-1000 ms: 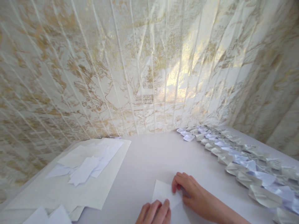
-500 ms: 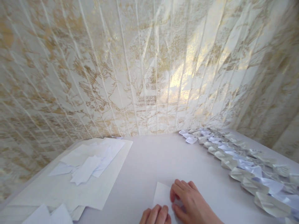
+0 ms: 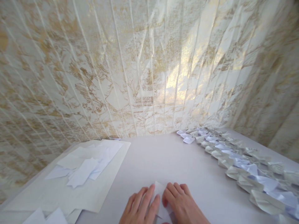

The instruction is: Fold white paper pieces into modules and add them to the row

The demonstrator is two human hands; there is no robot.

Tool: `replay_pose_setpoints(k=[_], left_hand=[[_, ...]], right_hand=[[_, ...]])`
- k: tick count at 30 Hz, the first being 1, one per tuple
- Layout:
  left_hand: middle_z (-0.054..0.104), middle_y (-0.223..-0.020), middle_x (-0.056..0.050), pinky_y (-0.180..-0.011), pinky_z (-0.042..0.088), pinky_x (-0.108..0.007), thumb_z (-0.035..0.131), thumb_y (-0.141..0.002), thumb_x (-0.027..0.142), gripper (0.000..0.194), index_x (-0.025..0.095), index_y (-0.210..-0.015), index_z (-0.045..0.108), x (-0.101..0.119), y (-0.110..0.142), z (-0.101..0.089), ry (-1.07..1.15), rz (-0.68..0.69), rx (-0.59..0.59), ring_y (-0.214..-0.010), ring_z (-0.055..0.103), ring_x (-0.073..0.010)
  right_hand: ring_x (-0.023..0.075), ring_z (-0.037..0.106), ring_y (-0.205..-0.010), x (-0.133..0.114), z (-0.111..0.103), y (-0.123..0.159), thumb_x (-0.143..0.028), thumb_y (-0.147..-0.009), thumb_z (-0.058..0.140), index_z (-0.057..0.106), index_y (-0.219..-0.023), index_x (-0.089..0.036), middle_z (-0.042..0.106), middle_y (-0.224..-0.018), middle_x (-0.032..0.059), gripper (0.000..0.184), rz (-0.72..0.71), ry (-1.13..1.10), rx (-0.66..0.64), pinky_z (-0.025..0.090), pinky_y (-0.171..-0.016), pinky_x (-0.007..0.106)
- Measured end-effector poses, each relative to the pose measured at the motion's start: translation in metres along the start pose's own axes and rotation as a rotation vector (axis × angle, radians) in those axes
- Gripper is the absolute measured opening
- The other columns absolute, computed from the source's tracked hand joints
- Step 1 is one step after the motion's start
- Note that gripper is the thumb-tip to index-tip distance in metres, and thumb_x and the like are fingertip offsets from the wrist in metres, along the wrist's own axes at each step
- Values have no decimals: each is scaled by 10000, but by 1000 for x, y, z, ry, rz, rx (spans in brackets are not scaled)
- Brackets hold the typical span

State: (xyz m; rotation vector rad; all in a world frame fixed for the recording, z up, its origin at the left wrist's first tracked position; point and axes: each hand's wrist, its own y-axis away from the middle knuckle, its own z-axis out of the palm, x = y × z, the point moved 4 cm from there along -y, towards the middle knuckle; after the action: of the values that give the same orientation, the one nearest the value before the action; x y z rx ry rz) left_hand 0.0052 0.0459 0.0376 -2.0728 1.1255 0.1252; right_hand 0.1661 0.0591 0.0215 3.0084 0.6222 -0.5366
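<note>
A small white paper point(image 3: 159, 187) lies on the white table point(image 3: 163, 158) at the bottom centre. My left hand point(image 3: 137, 210) rests flat on its left part, fingers stretched forward and together. My right hand point(image 3: 181, 203) presses on its right part, fingers curled down onto the sheet. The two hands almost touch over the paper, and only its far corner shows between the fingertips.
A large cream sheet point(image 3: 70, 189) on the left carries a loose pile of white paper pieces point(image 3: 84, 165). Rows of several folded paper boats point(image 3: 233, 158) run along the right side. A gold-patterned curtain point(image 3: 144, 62) hangs behind the table.
My left hand has slid forward over the paper, and my right hand has drawn closer to it. The paper is now mostly covered.
</note>
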Motion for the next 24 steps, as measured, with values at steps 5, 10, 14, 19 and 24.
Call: replay_pose_setpoints(k=[5,10,14,19,24], left_hand=[[697,-1192,8,-863,430,-308,366,-996,241,304,233,-954,667,-12,-13,-3,100,64,47,-1076,594,-182],[712,-1138,35,-849,441,-279,370,-1012,261,302,226,-979,668,-11,-12,4,248,62,95,-1065,591,-164],[703,-1187,3,-838,483,-298,427,-988,401,304,206,-1058,650,-12,-11,8,303,68,-34,-1080,605,-186],[688,-1224,-20,-864,477,-325,323,-998,248,330,204,-1067,642,-11,-6,15,372,-24,31,-1116,598,-197],[702,-1170,-16,-853,452,-342,251,-994,154,393,220,-1037,636,-6,2,31,399,-124,150,-1114,584,-200]], right_hand=[[265,557,-928,-6,-2,0,-311,-761,684,564,-884,-208,622,-995,51,200,-64,-75,-68,366,-833,398],[228,543,-990,-3,-18,3,-51,-668,560,576,-921,-216,617,-1026,30,303,-63,-152,-10,344,-914,387],[237,526,-1017,6,-26,4,21,-642,511,588,-939,-222,607,-1082,40,392,1,-124,144,372,-886,382],[217,562,-935,8,-23,2,36,-809,460,592,-891,-222,631,-1023,40,301,-22,-126,193,447,-828,354],[191,586,-973,2,-26,2,58,-828,441,584,-830,-207,655,-1024,44,301,-137,-252,201,482,-851,301]])
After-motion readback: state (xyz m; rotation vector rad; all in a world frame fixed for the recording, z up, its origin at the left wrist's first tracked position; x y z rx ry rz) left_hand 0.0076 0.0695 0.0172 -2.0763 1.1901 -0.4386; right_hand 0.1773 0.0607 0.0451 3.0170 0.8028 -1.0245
